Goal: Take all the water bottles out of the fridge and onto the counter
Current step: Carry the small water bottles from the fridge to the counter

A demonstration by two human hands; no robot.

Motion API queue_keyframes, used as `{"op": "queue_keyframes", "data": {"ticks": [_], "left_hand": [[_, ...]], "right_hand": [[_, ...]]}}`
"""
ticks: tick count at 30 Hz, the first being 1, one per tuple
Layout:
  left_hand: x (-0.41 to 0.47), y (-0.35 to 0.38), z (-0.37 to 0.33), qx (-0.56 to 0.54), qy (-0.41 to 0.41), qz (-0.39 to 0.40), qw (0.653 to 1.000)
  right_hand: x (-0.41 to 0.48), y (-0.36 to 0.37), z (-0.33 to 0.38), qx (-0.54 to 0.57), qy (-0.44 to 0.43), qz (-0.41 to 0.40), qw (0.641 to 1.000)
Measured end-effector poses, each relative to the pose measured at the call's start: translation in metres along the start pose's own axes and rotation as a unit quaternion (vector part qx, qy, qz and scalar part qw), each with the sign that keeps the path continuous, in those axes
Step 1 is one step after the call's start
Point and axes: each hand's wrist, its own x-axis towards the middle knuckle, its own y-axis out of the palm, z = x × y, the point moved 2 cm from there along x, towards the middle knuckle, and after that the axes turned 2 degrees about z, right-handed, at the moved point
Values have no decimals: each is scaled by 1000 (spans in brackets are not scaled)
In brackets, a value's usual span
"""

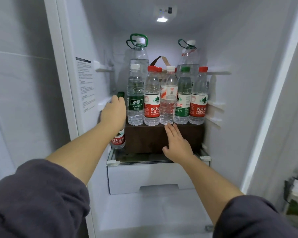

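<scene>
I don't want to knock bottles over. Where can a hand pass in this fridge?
Free: the shelf strip before the brown box, and above the front bottle row. Crowded: the box top, and the left gap where the left hand meets a low bottle.

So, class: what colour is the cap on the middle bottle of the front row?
White cap, seen in the head view.

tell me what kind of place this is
The inside of an open fridge, likely in a home: white interior walls, a ceiling light, a white pull-out drawer, and clear plastic water bottles.
</scene>
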Motion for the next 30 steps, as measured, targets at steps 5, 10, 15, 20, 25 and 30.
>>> {"op": "queue_keyframes", "data": {"ticks": [5, 10, 15, 20, 25, 30], "left_hand": [[-24, -20, 3, 74, 68, -37, 994], [-23, -44, -2, 58, 96, -40, 993], [-25, -37, -25, 14, 128, -20, 991], [-15, -18, -44, -68, 137, -6, 988], [-4, 0, -43, -171, 102, -13, 980], [-10, 16, -35, -337, 83, 23, 938]], "right_hand": [[3, -5, 0, 5, 7, 28, 1000], [5, -9, 1, 12, 4, 38, 999], [6, -20, 3, 18, 17, 73, 997], [8, -27, 3, 16, 13, 106, 994], [9, -30, 4, 25, 18, 128, 991], [4, -28, 16, 82, 7, 123, 989]]}}
